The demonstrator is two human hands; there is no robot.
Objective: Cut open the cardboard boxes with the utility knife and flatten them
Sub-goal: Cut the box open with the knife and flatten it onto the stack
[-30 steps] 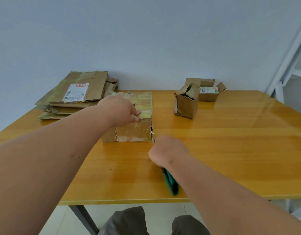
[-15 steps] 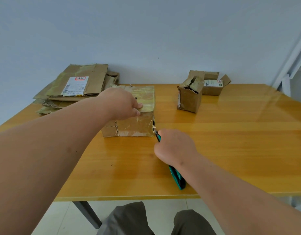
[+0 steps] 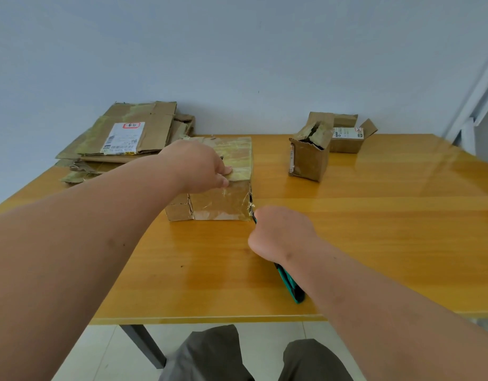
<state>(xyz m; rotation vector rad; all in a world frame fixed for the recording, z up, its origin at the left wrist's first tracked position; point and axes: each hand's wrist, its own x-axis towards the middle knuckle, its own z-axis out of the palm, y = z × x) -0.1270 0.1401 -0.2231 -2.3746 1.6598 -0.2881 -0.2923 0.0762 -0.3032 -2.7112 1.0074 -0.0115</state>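
L hand [image 3: 199, 166] pressing box [image 3: 223, 199] top, fingers [image 3: 223, 176] loosely curled over front edge; R hand [image 3: 281, 232] gripping knife [image 3: 291, 287], tip just past fingers at box's near-right corner, on tabletop [image 3: 375, 229].
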